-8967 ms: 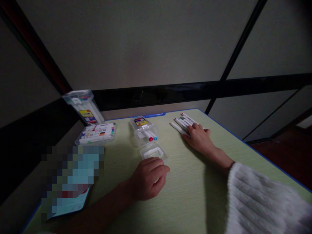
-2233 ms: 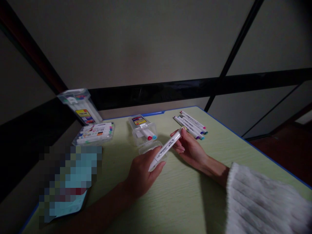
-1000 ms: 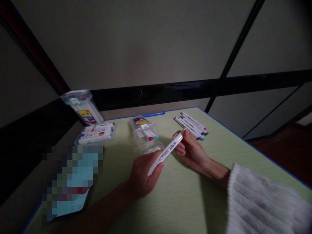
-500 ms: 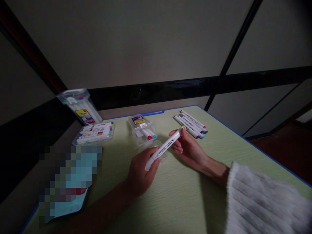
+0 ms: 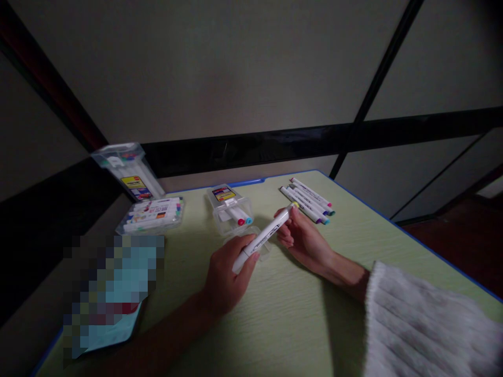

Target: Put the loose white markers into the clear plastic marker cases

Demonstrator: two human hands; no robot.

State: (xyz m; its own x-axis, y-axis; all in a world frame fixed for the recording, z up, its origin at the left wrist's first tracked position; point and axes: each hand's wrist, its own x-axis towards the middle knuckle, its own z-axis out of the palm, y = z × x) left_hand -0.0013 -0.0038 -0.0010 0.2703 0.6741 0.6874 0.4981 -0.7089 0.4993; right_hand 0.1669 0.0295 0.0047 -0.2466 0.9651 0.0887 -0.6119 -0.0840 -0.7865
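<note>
A white marker pen with a yellow end slants up to the right between my hands, above the table. My left hand grips its lower end between thumb and fingers. At the upper, yellow end, my right hand pinches it with thumb and forefinger. Below the pen, partly hidden by my left hand, is a small clear plastic lid or box part. Just behind lies a clear marker case with a red-ended and a blue-ended marker showing at its mouth. Several loose markers rest beyond my right hand.
A clear case full of markers stands tilted at the back left, and another filled case lies before it. A partly blurred, light-blue flat thing is at the left. The pale green table has a blue edge; a panelled wall rises behind.
The marker has shifted very slightly to the left together with both hands. Their hold on it looks the same, and the other things have stayed put.
</note>
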